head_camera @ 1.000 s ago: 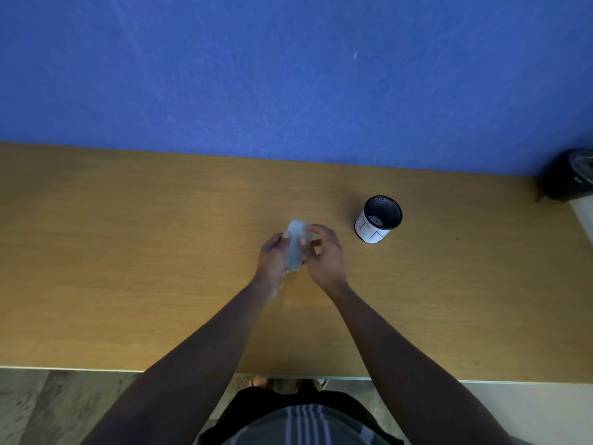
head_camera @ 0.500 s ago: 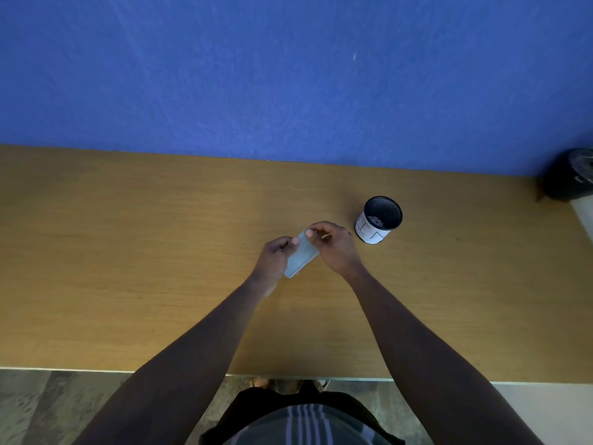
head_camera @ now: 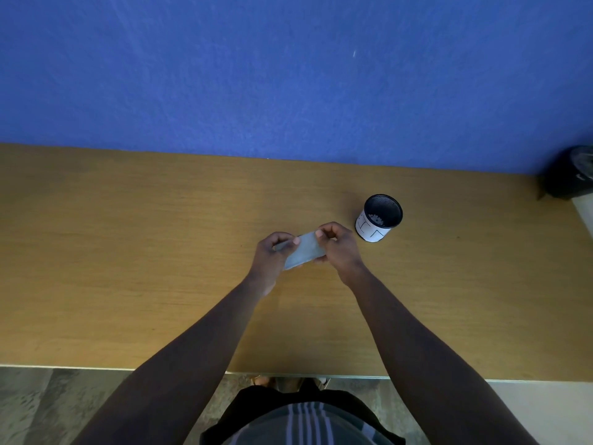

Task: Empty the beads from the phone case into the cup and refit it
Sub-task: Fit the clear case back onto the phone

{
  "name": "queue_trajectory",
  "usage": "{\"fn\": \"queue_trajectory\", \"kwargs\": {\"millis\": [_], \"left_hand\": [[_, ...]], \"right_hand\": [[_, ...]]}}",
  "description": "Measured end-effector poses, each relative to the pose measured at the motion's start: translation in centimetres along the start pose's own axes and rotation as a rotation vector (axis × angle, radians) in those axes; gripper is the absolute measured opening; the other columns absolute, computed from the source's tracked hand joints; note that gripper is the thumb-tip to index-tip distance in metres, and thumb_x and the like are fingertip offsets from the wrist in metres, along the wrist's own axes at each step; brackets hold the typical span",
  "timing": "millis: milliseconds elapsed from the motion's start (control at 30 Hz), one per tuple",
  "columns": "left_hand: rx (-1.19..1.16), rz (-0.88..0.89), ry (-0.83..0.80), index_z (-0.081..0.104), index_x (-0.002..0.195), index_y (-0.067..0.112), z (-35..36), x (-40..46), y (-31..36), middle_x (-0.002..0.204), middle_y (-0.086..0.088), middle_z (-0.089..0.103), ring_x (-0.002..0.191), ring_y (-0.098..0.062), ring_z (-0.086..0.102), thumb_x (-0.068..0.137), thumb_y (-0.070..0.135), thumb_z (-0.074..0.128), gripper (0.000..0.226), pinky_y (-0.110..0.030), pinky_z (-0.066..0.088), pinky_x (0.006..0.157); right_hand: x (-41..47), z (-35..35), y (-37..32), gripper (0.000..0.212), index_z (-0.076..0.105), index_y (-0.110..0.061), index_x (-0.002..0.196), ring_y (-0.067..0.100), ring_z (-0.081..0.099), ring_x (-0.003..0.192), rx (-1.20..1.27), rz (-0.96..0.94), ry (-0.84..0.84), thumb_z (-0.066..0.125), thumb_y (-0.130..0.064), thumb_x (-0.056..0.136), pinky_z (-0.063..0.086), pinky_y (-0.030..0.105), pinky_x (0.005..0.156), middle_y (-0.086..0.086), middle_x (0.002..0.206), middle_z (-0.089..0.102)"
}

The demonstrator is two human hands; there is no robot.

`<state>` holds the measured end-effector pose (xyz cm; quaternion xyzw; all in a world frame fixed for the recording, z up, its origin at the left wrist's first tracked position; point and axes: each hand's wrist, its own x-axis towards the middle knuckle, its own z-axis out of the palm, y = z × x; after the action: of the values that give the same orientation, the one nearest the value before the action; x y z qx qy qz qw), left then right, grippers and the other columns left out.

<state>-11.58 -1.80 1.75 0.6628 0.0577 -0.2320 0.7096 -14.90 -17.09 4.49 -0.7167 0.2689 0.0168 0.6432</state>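
Pinched in both grips, left hand (head_camera: 271, 252) and right hand (head_camera: 337, 244), the translucent grey rectangular phone case (head_camera: 303, 250) has swung from upright to level, suggesting refitting, with pale beads (head_camera: 376, 219) visible in the black mesh cup (head_camera: 378, 218) at 2 o'clock.

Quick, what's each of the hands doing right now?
Left hand: pinches the left end of the pale grey-blue translucent phone case.
Right hand: grips the case's right end.

Matt wood-grain table (head_camera: 128, 252), seemingly mesh-lined cup (head_camera: 378, 218)
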Motion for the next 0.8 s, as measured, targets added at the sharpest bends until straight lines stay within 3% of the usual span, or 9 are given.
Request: {"fn": "queue_trajectory", "kwargs": {"millis": [167, 367, 500, 800], "left_hand": [[-0.201, -0.063, 0.012, 0.065, 0.099, 0.009, -1.6, 0.0, -0.5, 0.115, -0.014, 0.062, 0.102, -0.027, 0.066, 0.084, 0.012, 0.071, 0.017, -0.044, 0.059, 0.076], [-0.178, -0.045, 0.052, 0.066, 0.105, 0.009, -2.0, 0.0, -0.2, 0.104, -0.01, 0.069, 0.092, -0.018, 0.069, 0.087, 0.011, 0.068, 0.018, -0.033, 0.059, 0.071], [-0.111, -0.083, 0.089, 0.066, 0.11, 0.008, -2.0, 0.2, -0.2, 0.101, -0.007, 0.069, 0.092, -0.017, 0.067, 0.087, 0.017, 0.068, 0.024, -0.034, 0.059, 0.069], [-0.019, -0.105, 0.155, 0.065, 0.098, 0.014, -1.3, 0.7, 0.1, 0.099, -0.004, 0.063, 0.096, -0.018, 0.062, 0.09, 0.025, 0.064, 0.013, -0.035, 0.058, 0.068]], "right_hand": [[0.0, -0.4, 1.0, 0.007, 0.061, -0.005, 0.099, 0.017, 0.061, 0.085, 0.188, 0.032, 0.041, 0.059, -0.011, 0.095, 0.057, 0.026, 0.055, 0.003, 0.094, 0.058], [-0.1, -0.6, 2.0, 0.025, 0.059, 0.002, 0.116, 0.021, 0.064, 0.092, 0.258, 0.048, -0.03, 0.061, 0.002, 0.091, 0.06, 0.025, 0.065, 0.011, 0.104, 0.057], [-0.3, -1.0, 2.4, 0.037, 0.059, -0.001, 0.12, 0.022, 0.065, 0.095, 0.187, 0.018, -0.087, 0.066, 0.008, 0.085, 0.061, 0.027, 0.072, 0.009, 0.107, 0.058], [-0.5, -0.7, 2.8, 0.037, 0.057, -0.003, 0.118, 0.028, 0.065, 0.097, 0.109, -0.033, -0.052, 0.068, 0.007, 0.084, 0.06, 0.024, 0.067, 0.011, 0.102, 0.057]]}}
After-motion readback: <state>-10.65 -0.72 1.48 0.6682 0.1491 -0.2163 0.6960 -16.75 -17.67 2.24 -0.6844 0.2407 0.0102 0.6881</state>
